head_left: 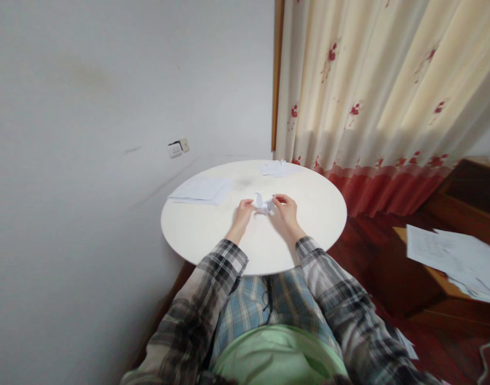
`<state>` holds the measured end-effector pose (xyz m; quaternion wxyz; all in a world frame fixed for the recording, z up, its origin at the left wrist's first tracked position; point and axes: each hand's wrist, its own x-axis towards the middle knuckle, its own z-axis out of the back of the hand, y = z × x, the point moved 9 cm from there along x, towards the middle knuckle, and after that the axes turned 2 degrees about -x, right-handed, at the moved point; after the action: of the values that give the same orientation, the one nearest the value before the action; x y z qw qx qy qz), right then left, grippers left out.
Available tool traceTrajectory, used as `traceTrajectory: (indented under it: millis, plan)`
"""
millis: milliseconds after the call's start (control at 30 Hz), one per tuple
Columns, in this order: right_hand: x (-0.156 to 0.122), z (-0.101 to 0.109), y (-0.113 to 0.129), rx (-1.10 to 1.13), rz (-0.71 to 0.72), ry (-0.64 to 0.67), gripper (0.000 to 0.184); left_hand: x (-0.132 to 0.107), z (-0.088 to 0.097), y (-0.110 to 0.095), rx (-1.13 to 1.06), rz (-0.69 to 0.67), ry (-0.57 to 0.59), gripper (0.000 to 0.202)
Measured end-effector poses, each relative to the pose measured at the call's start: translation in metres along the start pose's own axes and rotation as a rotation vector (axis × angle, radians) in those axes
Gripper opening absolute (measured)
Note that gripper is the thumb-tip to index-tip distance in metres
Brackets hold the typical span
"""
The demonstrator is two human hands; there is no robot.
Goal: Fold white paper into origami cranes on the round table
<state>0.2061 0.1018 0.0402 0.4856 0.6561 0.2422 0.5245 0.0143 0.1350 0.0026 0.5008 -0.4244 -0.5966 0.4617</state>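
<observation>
A small piece of white paper [262, 205], creased with bits sticking up like a folded figure, is between my two hands over a round white table [213, 235]. My right hand [287, 208] pinches its right side between thumb and fingers. On the other side, my left hand [243, 212] has its fingertips closed together at the paper's left edge. Too small to make out are the exact folds. The paper is just above or resting on the tabletop; I cannot tell which.
A stack of white sheets [200, 191] lies at the table's left. More paper pieces [279, 168] sit at its far edge. A wall with a socket [175, 149] borders the left, a curtain [357, 107] the back right. Printed sheets [449, 256] rest on wooden furniture at right.
</observation>
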Motion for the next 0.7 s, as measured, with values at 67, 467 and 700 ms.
traceTrajectory:
  millis: [67, 467, 700]
  plan:
    - [0.000, -0.001, -0.002, -0.017, -0.002, 0.008, 0.022, 0.001, 0.008, 0.002, 0.013, 0.003, -0.057, 0.022]
    - [-0.003, -0.010, -0.018, -0.402, -0.015, 0.087, 0.012, 0.003, 0.017, 0.006, -0.013, 0.047, -0.147, 0.018]
    - [0.011, 0.022, -0.009, -0.411, 0.091, -0.097, 0.009, 0.005, 0.017, 0.011, -0.033, 0.046, -0.100, 0.020]
